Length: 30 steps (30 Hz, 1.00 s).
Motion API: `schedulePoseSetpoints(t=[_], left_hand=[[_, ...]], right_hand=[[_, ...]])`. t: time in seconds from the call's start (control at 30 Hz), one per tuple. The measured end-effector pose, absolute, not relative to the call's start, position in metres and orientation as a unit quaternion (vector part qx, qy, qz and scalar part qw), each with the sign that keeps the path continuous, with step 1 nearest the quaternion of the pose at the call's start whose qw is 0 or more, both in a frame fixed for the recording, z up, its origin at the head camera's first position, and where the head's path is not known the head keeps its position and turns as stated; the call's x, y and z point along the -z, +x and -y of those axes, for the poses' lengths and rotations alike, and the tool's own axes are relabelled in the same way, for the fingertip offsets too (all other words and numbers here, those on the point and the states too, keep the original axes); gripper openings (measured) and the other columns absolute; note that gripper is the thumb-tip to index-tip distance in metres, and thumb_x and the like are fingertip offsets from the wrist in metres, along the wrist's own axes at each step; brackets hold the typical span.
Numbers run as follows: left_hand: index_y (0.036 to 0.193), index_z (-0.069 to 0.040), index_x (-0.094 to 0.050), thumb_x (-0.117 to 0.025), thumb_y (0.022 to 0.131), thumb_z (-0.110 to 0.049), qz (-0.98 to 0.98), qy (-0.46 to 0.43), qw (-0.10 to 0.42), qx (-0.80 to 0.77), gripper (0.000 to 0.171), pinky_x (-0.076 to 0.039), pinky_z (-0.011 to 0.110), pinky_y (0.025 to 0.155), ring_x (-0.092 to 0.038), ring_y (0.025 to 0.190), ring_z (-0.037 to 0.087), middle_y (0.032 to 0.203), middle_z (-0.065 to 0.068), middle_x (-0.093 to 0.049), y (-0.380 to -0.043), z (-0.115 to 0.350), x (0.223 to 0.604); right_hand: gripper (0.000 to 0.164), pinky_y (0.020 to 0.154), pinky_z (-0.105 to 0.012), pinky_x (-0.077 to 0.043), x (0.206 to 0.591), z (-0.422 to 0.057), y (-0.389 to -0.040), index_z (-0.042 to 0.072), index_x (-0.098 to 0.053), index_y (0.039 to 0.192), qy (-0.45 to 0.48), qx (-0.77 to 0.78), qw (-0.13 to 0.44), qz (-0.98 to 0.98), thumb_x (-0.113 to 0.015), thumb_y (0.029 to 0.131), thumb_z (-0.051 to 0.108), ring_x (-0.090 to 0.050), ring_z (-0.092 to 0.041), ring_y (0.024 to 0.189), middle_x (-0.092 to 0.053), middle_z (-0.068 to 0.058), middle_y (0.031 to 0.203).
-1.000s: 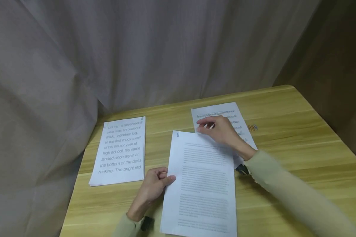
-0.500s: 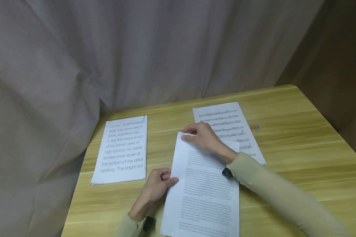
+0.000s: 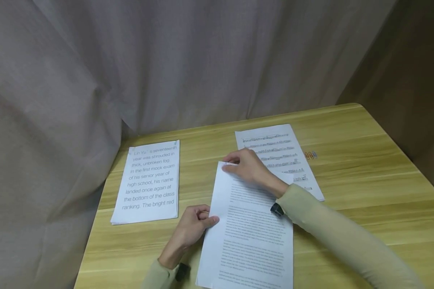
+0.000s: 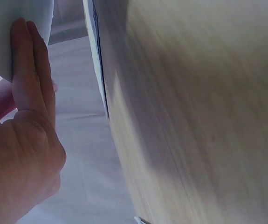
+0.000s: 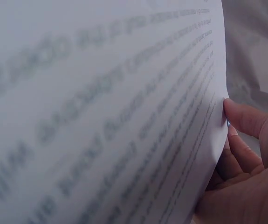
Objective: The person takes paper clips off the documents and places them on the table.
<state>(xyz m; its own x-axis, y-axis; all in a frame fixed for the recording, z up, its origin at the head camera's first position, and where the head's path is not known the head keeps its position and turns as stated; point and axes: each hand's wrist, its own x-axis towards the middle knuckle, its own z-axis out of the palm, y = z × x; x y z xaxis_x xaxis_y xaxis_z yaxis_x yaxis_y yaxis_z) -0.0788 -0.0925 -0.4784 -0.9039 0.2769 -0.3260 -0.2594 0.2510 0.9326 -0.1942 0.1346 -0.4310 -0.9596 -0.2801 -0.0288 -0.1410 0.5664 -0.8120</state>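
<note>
A sheaf of printed pages (image 3: 253, 237), dense with small text, is held above the front of the table. My left hand (image 3: 191, 226) grips its left edge, thumb on top; in the left wrist view the fingers (image 4: 24, 65) lie flat behind the paper. At the top left corner my right hand (image 3: 247, 166) pinches the pages where a paper clip (image 3: 225, 163) sits, mostly covered by the fingertips. The right wrist view shows that thumb and the curled fingers (image 5: 238, 158) at the paper's edge.
To the left lies a large-print stack (image 3: 148, 184) with a paper clip (image 3: 175, 143) at its top right. Behind the held pages is sheet music (image 3: 275, 140), partly covered by the right hand. Several loose paper clips (image 3: 310, 155) lie right of it. A curtain (image 3: 188, 60) hangs behind the table (image 3: 365, 160).
My right hand has come down and left from over the sheet music to the pages' top left corner and pinches there. The left hand keeps its grip, almost unmoved.
</note>
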Motion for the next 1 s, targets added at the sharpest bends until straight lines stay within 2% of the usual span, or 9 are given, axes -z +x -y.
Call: schedulePoseSetpoints(t=[0.5, 0.77, 1.0], left_hand=[[0.11, 0.007, -0.075, -0.075, 0.098, -0.003, -0.767, -0.007, 0.215, -0.605, 0.015, -0.059, 0.023, 0.064, -0.077, 0.071, 0.011, 0.092, 0.021, -0.084, -0.0792, 0.088, 0.4775], [0.11, 0.008, -0.075, -0.075, 0.099, -0.002, -0.766, -0.007, 0.217, -0.605, 0.015, -0.06, 0.023, 0.064, -0.076, 0.071, 0.011, 0.092, 0.021, -0.083, -0.0787, 0.0861, 0.4774], [0.111, 0.008, -0.075, -0.075, 0.098, -0.002, -0.765, 0.002, 0.216, -0.607, 0.016, -0.06, 0.024, 0.064, -0.077, 0.071, 0.012, 0.092, 0.022, -0.083, -0.079, 0.0842, 0.4768]], right_hand=[[0.028, 0.105, -0.047, -0.057, 0.4324, -0.1388, -0.1968, 0.005, -0.08, 0.126, -0.111, 0.454, 0.089, -0.88, -0.076, 0.102, 0.018, -0.075, -0.03, 0.116, -0.082, -0.016, 0.122], [0.026, 0.096, -0.038, -0.055, 0.4348, -0.141, -0.1979, 0.005, -0.08, 0.124, -0.109, 0.454, 0.089, -0.88, -0.076, 0.102, 0.018, -0.074, -0.027, 0.108, -0.083, -0.014, 0.117], [0.026, 0.098, -0.04, -0.055, 0.4371, -0.1444, -0.1993, 0.004, -0.08, 0.124, -0.107, 0.458, 0.088, -0.878, -0.076, 0.101, 0.017, -0.075, -0.028, 0.111, -0.083, -0.015, 0.117]])
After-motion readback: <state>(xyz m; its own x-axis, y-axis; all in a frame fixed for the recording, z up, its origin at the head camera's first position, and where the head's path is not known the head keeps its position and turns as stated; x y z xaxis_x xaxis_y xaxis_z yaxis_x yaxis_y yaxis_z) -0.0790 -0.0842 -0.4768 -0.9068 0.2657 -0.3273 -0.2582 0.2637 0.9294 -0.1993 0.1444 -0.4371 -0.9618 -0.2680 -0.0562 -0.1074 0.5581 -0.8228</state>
